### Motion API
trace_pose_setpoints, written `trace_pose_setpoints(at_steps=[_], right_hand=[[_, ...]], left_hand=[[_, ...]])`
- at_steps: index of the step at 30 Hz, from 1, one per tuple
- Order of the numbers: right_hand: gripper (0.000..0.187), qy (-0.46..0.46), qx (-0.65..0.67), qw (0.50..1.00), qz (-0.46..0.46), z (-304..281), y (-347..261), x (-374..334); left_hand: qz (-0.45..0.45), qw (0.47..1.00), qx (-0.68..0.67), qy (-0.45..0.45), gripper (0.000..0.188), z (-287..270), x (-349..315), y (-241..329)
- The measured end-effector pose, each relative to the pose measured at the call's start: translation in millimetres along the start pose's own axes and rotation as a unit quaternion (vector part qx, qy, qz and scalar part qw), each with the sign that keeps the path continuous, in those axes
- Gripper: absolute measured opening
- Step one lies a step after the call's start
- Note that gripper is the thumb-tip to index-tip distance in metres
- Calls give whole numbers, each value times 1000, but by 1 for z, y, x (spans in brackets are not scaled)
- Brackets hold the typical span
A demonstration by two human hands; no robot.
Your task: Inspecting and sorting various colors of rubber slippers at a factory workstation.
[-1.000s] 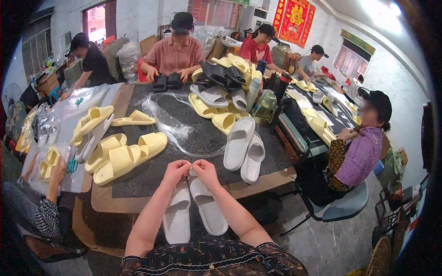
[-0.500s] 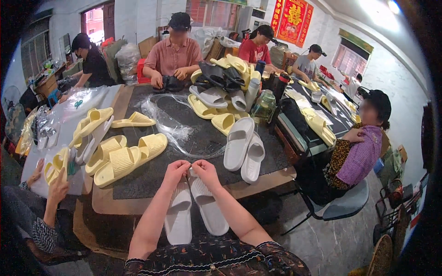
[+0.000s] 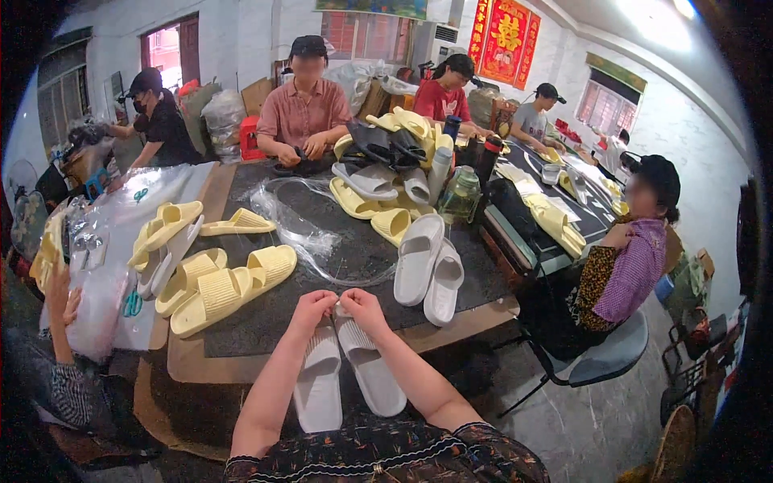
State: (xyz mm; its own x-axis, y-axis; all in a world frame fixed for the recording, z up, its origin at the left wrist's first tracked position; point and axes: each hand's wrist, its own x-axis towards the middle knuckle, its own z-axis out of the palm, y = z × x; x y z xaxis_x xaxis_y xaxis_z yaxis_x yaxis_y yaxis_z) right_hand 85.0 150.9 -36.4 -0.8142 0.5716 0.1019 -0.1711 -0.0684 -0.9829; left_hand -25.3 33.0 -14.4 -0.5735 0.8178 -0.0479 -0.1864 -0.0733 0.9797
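Note:
A pair of light grey slippers (image 3: 320,394) hangs side by side at the table's near edge, soles toward me, below my two hands. My left hand (image 3: 312,310) is closed in a pinch just above the toe ends. Beside it, my right hand (image 3: 362,308) pinches the same way, its fingertips almost meeting the left ones. Whatever sits between the fingertips is too small to make out. Ahead of them, a loose bundle of clear plastic strands (image 3: 302,221) lies on the dark table mat (image 3: 241,338).
Yellow slippers (image 3: 229,294) rest to the left, another grey pair (image 3: 420,258) to the right. Behind stand a mixed slipper pile (image 3: 378,173), a glass jar (image 3: 460,197) and bottles. A co-worker's hand (image 3: 60,302) is at far left, near teal scissors (image 3: 133,303). Another person (image 3: 632,266) sits at right.
My hands keep their pinch above the grey slippers. At left, the co-worker's hands have moved away from me, and the yellow slippers they held are now among the bags farther back.

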Motion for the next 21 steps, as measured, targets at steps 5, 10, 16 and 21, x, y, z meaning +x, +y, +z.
trace_pose_setpoints(at_steps=[5, 10, 16, 21], right_hand=[[11, -4, 2, 1000, 2, 3, 0, 2], [10, -13, 20, 1000, 0, 1, 1, -2], [9, 8, -48, 999, -11, 1, -4, -3], [6, 1, -11, 1000, -22, -4, 14, 3]], left_hand=[[-11, 1000, -12, -1, 13, -5, 5, -7], [-16, 1000, 12, -14, 13, -2, 1, -3], [0, 1000, 13, -24, 15, -1, 1, -1], [-12, 999, 20, -26, 13, -5, 8, -12]])
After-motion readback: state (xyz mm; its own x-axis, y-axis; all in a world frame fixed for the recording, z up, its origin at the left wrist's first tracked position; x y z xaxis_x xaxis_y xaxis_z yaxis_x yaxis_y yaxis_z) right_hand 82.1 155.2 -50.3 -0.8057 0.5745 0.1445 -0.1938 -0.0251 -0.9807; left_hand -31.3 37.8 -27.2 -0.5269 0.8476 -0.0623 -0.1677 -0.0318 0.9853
